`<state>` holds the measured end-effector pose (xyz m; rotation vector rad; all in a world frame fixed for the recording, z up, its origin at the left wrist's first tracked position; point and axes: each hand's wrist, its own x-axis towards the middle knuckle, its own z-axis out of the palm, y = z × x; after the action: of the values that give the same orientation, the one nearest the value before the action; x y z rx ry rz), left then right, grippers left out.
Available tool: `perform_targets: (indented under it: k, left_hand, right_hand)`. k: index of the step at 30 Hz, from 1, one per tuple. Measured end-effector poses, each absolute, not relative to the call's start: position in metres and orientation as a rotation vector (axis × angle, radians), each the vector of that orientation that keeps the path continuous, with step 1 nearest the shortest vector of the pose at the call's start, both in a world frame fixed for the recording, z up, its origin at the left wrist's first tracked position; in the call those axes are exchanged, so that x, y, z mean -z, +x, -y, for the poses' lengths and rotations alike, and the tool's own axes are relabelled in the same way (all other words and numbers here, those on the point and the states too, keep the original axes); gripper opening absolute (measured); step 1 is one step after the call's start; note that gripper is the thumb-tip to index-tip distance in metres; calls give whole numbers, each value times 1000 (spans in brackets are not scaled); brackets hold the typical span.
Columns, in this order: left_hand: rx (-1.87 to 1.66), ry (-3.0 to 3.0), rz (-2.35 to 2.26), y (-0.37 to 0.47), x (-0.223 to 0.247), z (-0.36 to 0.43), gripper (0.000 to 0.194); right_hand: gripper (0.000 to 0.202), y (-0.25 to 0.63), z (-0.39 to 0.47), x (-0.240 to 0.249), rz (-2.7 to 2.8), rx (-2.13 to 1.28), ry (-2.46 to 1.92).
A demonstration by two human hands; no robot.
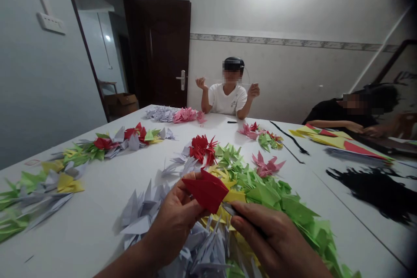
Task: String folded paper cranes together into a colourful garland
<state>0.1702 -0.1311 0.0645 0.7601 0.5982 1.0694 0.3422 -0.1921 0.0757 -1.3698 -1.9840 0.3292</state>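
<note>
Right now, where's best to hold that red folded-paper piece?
Pinch the red folded-paper piece by its left side, coming from the left, as the left hand does. That likely suits: its lower-right edge faces the thin grey tool in the right hand.

The left forearm (132, 263) slants up from below and to the left of the red paper (208, 189), the wrist nearly in line with it. The left hand (177, 215) grips the red paper from its left, fingers bent along the left edge, thumb (196, 208) at the lower one. The right hand (273, 230) sits just below and right of the red paper, back upward, its forefinger (249, 209) and thumb (243, 228) reaching toward it in a close pinch. Its other fingers are largely hidden, though they seem curled under.
</note>
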Motion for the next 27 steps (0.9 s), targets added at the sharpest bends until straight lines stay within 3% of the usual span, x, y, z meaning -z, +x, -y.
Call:
perform_targets:
  k: [8, 15, 27]
  left_hand:
    - [-1089, 741, -609, 170, -75, 131, 52]
    - [-930, 536, -658, 171, -77, 132, 30]
    - [-838, 608, -602, 178, -75, 138, 42]
  right_hand:
    - [25, 348, 195, -80, 1886, -255, -1352]
    - [29, 342, 188, -80, 1726, -177, -1367]
    - [21, 340, 188, -79, 1677, -277, -1297]
